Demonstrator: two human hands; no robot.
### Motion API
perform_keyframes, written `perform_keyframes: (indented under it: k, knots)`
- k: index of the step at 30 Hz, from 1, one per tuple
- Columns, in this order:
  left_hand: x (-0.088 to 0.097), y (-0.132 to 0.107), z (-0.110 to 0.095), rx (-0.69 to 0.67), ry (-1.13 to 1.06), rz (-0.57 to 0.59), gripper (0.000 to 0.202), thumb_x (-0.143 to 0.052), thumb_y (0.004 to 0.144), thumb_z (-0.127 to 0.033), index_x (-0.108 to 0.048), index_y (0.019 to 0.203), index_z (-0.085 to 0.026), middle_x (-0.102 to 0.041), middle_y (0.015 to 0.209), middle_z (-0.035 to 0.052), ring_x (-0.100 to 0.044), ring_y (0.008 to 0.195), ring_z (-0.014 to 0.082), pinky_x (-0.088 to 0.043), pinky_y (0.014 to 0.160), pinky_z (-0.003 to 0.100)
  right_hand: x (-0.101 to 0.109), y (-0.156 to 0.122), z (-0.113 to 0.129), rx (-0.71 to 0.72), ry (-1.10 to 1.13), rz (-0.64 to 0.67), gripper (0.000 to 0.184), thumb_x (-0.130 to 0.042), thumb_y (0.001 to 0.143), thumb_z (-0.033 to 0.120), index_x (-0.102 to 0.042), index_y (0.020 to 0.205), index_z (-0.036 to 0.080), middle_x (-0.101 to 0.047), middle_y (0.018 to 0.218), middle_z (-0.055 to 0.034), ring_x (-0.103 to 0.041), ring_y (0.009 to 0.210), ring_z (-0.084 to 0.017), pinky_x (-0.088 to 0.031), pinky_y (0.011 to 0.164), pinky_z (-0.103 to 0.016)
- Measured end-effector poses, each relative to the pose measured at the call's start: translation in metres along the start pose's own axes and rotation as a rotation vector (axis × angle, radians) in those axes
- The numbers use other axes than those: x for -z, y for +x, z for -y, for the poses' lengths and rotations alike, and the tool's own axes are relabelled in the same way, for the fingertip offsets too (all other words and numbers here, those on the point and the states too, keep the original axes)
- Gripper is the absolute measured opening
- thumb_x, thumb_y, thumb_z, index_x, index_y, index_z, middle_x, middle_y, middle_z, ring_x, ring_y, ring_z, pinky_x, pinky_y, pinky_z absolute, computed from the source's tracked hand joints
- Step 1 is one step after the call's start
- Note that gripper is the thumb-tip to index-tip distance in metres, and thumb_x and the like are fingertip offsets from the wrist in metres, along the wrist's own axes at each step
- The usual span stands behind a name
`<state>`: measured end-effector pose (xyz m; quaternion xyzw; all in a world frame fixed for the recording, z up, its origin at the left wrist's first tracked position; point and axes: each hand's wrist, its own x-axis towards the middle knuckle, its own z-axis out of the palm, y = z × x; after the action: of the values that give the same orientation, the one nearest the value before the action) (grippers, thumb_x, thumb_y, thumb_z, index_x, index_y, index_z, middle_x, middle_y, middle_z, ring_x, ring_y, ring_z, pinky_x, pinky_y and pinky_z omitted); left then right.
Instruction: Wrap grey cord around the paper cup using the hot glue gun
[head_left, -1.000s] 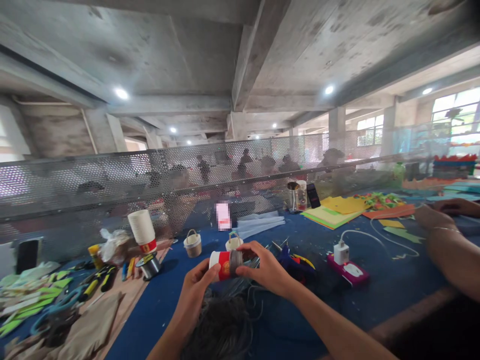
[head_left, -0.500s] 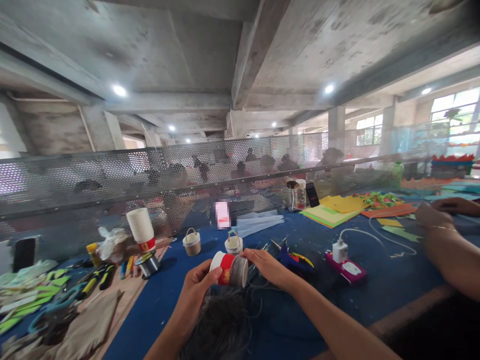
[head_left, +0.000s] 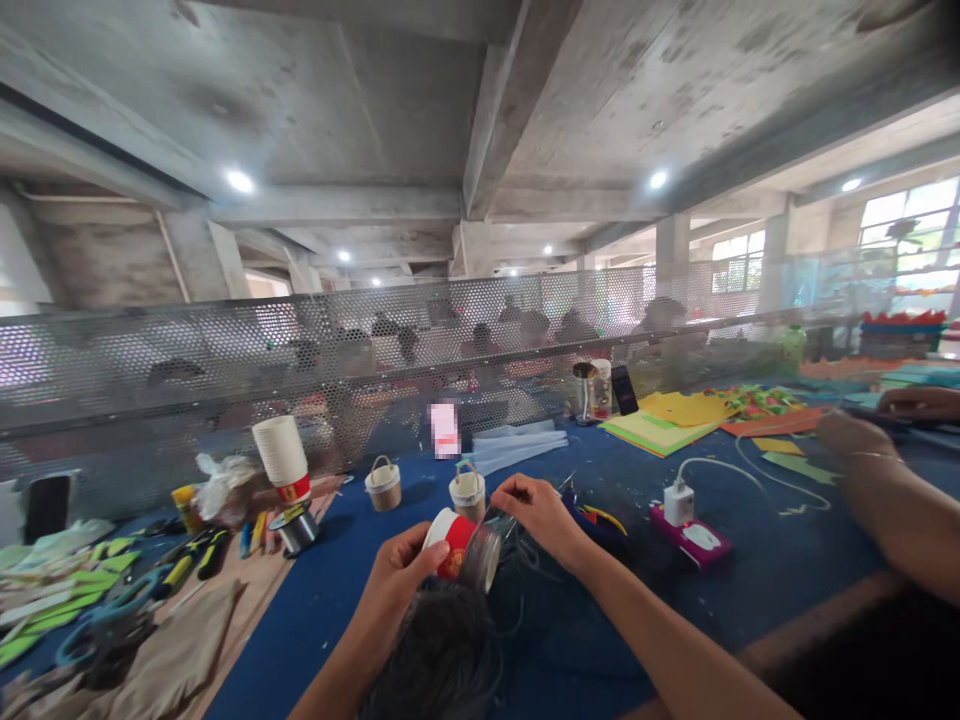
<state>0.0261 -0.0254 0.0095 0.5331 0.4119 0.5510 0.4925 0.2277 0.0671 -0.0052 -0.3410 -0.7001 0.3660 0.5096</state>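
A shared craft workshop occupies a bare concrete hall, where small lights (head_left: 240, 181) dot a stained ceiling (head_left: 360, 120) crossed by heavy beams (head_left: 510, 100) and windows (head_left: 739, 262) at right let in daylight. A perforated metal screen (head_left: 292, 352) runs along the blue worktable (head_left: 300, 625), dark figures (head_left: 664, 315) dimly visible beyond it. Hand tools (head_left: 178, 577) with yellow-and-black handles, a silvery spool (head_left: 300, 530), stacked paper cups (head_left: 280, 450), coloured paper (head_left: 664, 430) and a purple power strip (head_left: 701, 545) share the tabletop. Two small handled buckets (head_left: 385, 490) stand near a red-and-white paper cup (head_left: 459, 550) banded in grey in a worker's left hand (head_left: 401, 570); a second person's arm (head_left: 889, 495) shows at right.
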Motion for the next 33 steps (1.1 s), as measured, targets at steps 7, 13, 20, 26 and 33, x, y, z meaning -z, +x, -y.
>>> perform_keyframes:
  k: [7, 13, 20, 26, 33]
  knots:
    - [0.0, 0.0, 0.0, 0.016, 0.044, 0.029, 0.034, -0.075, 0.07, -0.045, -0.072, 0.081, -0.013, -0.064, 0.066, 0.0018, -0.055, 0.056, 0.0144, -0.041, 0.052, 0.023, 0.001, 0.0, 0.003, 0.045, -0.028, -0.041, 0.023, -0.064, 0.083, 0.038, -0.068, 0.078, 0.017, -0.064, 0.072, 0.0005, -0.054, 0.068, -0.014, -0.041, 0.065, -0.025]
    - [0.001, 0.001, 0.003, 0.02, 0.02, 0.045, 0.034, -0.077, 0.067, -0.043, -0.072, 0.08, -0.012, -0.064, 0.064, 0.0021, -0.055, 0.057, 0.0142, -0.041, 0.053, 0.022, 0.001, -0.003, 0.007, 0.063, -0.052, -0.061, 0.02, -0.064, 0.084, 0.036, -0.067, 0.076, 0.018, -0.063, 0.073, 0.0009, -0.055, 0.07, -0.015, -0.041, 0.068, -0.025]
    - [0.005, 0.003, 0.007, 0.017, -0.017, 0.132, 0.033, -0.077, 0.07, -0.043, -0.071, 0.08, -0.012, -0.064, 0.064, 0.0021, -0.055, 0.057, 0.0137, -0.041, 0.055, 0.023, -0.001, -0.006, 0.01, 0.084, -0.072, -0.048, 0.018, -0.064, 0.085, 0.034, -0.066, 0.077, 0.018, -0.063, 0.073, 0.0012, -0.056, 0.072, -0.015, -0.041, 0.069, -0.025]
    - [0.004, 0.002, 0.01, 0.023, -0.036, 0.128, 0.035, -0.076, 0.07, -0.045, -0.073, 0.081, -0.012, -0.066, 0.066, 0.0032, -0.055, 0.056, 0.0133, -0.042, 0.054, 0.023, -0.005, -0.008, 0.006, 0.106, -0.091, -0.021, 0.018, -0.064, 0.086, 0.033, -0.067, 0.077, 0.018, -0.064, 0.075, 0.0006, -0.058, 0.074, -0.015, -0.043, 0.07, -0.025]
    - [-0.001, 0.001, 0.0, -0.003, 0.049, 0.019, 0.038, -0.074, 0.072, -0.045, -0.075, 0.091, -0.012, -0.067, 0.068, 0.0034, -0.059, 0.061, 0.0167, -0.044, 0.056, 0.024, -0.005, -0.005, -0.001, 0.195, -0.145, -0.047, 0.02, -0.057, 0.092, 0.032, -0.073, 0.091, 0.021, -0.068, 0.093, -0.0042, -0.061, 0.092, -0.019, -0.044, 0.086, -0.029]
